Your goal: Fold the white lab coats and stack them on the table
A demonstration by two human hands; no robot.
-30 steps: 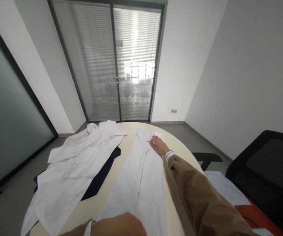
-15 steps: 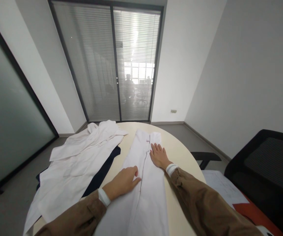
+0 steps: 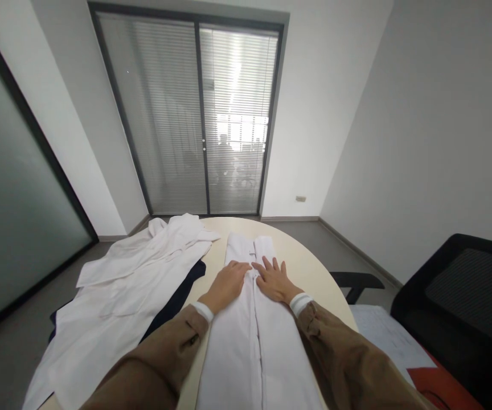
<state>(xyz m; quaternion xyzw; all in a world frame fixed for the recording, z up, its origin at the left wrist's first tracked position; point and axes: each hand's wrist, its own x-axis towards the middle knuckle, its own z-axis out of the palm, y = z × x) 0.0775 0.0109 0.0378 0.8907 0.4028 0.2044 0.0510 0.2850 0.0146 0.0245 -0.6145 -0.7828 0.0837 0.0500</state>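
A long white garment (image 3: 233, 353), its two sides folded in to meet along a middle seam, lies lengthwise before me; whether it is a coat or a shirt I cannot tell. My left hand (image 3: 229, 286) rests on its upper left part, fingers stretched toward the seam. Across the seam, my right hand (image 3: 275, 283) lies flat on the upper right part with fingers spread. The fingertips of both hands come close together near the seam. A small mark shows just beyond them, near the far end of the cloth.
Under the garments is a round cream table (image 3: 310, 259). Another white garment (image 3: 130, 285) is spread at the left, over a dark blue cloth (image 3: 173, 304). A black chair (image 3: 463, 296) stands at the right, near white paper (image 3: 389, 330) and a red-orange item (image 3: 438, 381).
My left hand has moved forward up the garment to beside the right hand. The garment's left side now lies narrower and straighter. My right hand has stayed nearly in place, fingers spread wider.
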